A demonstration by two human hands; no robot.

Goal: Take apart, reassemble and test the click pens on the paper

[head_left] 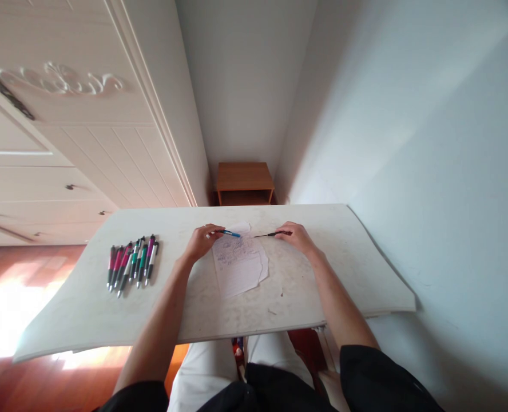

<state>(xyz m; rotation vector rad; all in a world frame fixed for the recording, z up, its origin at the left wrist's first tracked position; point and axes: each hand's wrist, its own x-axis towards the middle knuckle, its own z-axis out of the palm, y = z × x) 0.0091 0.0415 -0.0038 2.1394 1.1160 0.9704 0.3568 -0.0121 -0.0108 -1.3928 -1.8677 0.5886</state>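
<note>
My left hand (pixel 202 239) is closed around a blue pen barrel (pixel 231 233), whose blue end points right over the paper. Across from it, my right hand (pixel 297 234) grips a dark pen piece (pixel 274 234) with a thin, refill-like tip pointing left. A small gap separates the two pieces. Below them lies a torn sheet of paper (pixel 239 274) with scribbled writing on its upper part. What my fingers cover of each piece is hidden.
Several pens (pixel 133 262) in pink, green, purple and white lie grouped on the left of the white table (pixel 305 297). Small dark bits sit right of the paper. A wooden stand (pixel 245 176) is behind the table, with a wall on the right and a white cabinet (pixel 86 143) on the left.
</note>
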